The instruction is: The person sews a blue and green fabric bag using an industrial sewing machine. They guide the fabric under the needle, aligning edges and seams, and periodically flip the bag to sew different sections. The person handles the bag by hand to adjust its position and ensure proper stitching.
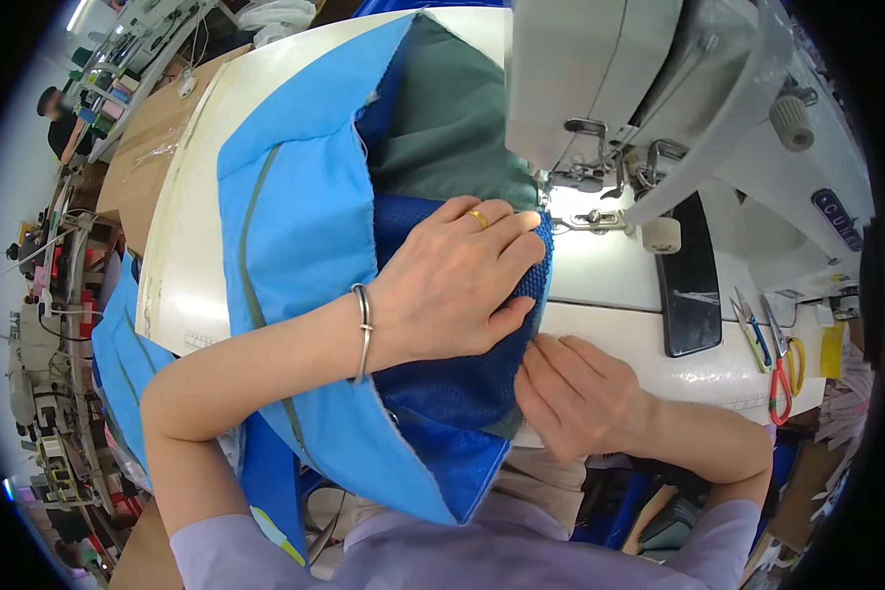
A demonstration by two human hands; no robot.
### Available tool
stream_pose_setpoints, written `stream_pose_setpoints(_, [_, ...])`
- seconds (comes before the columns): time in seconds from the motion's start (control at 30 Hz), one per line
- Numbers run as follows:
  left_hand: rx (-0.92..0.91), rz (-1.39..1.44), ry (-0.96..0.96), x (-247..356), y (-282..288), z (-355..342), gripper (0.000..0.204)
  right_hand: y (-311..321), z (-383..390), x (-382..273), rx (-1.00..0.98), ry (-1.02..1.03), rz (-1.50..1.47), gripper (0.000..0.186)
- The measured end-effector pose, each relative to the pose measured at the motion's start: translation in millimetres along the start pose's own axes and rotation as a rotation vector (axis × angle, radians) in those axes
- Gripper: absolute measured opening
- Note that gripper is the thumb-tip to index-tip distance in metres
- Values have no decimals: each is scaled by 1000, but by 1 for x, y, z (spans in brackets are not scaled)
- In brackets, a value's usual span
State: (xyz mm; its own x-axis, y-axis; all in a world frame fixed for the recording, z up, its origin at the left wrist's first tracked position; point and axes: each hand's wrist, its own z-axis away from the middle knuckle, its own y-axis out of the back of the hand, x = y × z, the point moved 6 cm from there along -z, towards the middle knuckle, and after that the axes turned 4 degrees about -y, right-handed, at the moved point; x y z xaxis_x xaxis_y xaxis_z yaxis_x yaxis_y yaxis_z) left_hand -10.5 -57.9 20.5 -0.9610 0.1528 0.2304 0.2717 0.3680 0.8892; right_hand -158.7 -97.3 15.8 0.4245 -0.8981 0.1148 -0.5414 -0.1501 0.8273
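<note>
Pinching the cloth (pixel 334 231) at its right edge: right hand (pixel 585 393), fingers together. Beyond, left hand (pixel 457 280) presses it on the tabletop (pixel 610 323), fingers loosely spread. Judged best: layers flat, edges matched, fingertips clear of the machine (pixel 580 88).

It's bright in here, strongest under the sewing machine (pixel 595 79), where light bleaches the metal plate (pixel 595 264) nearly white. Soft glare sits on the bench (pixel 179 285) at left. The blue cloth (pixel 310 231) looks crisp; toward the black rim, straight edges bow.
</note>
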Motion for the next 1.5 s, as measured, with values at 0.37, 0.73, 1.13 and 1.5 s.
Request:
stream_pose_setpoints(0.37, [21, 8, -21, -8, 1, -8, 35, -3, 2, 9, -4, -45, -1, 29])
stream_pose_setpoints(0.73, [-434, 221, 26, 50, 37, 26, 61, 0, 8, -4, 1, -3, 9, 30])
stream_pose_setpoints(1.13, [-321, 222, 82, 40, 38, 31, 43, 3, 12, -13, 77, 26, -94, 32])
stream_pose_setpoints(1.5, [-221, 86, -87, 46, 15, 45, 47, 7, 11, -22, 107, 83, -72, 33])
